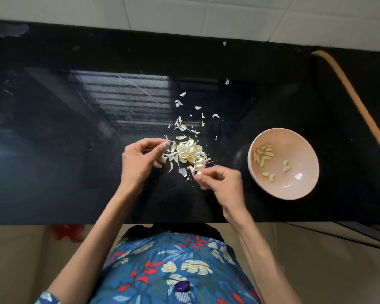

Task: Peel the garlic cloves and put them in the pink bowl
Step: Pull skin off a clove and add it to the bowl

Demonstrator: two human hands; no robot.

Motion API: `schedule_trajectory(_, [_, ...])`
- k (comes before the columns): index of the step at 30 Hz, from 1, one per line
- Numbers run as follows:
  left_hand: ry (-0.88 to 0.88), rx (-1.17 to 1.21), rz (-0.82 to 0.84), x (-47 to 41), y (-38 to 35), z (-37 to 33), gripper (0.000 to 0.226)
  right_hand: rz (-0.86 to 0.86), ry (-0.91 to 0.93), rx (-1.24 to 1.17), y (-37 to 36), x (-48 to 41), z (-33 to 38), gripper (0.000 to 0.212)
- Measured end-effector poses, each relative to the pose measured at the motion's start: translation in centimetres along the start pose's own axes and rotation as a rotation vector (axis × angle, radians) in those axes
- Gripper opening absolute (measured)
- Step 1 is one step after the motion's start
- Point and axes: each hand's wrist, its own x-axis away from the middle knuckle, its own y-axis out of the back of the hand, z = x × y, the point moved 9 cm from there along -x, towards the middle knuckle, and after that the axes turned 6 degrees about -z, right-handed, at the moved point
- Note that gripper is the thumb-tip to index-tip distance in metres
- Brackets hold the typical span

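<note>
- Person stands at a black countertop point(53, 128), both hands over a heap of garlic skins point(188, 151) at centre.
- Right hand point(219, 181): thumb & forefinger pinched narrow on a small pale piece point(199, 172) at the heap's near edge. Prob. a clove or a scrap of skin, too small to tell which.
- Left hand point(140, 156): fingers curled loosely, tips just touching the heap's left side; can't tell if it holds anything.
- Pink bowl point(303, 189) sits to the right of the heap, near the right hand but apart from it. Peeled cloves point(263, 155) already lie inside, most in a cluster at its left, a few loose nearer the middle.
- Loose skin flakes point(181, 99) trail away beyond the heap.
- Step in hand, by the look of it: picking/peeling w/ the right hand, well into the task.
- Next move calls for stripping any skin left, then carrying the clove right & dropping it over the bowl's rim, not short of it.
- Whether unpeeled cloves remain in the heap can't be made out.
</note>
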Motion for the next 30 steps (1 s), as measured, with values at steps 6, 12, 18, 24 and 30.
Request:
schedule_trajectory(6, [-0.006,-0.026,0.029,0.0,-1.0,0.2,0.009,0.045,0.047,0.471,-2.2,-0.2,-0.7,0.011])
schedule_trajectory(12, [-0.013,-0.058,0.02,-0.2,-0.9,0.1,0.008,-0.009,0.015,0.678,-3.0,-0.6,0.2,0.013])
schedule_trajectory(18, [-0.031,-0.087,0.029,-0.6,-1.5,-0.5,0.009,-0.038,-0.039,0.719,-3.3,-1.0,0.4,0.02])
schedule_trajectory(24, [-0.032,-0.124,0.07,-0.5,-3.1,-0.5,0.01,-0.058,-0.073,0.752,-3.4,-1.0,0.7,0.007])
schedule_trajectory(30, [-0.042,-0.131,0.086,-0.2,-3.6,-0.7,0.007,-0.044,-0.114,0.745,-3.5,-1.0,0.9,0.009])
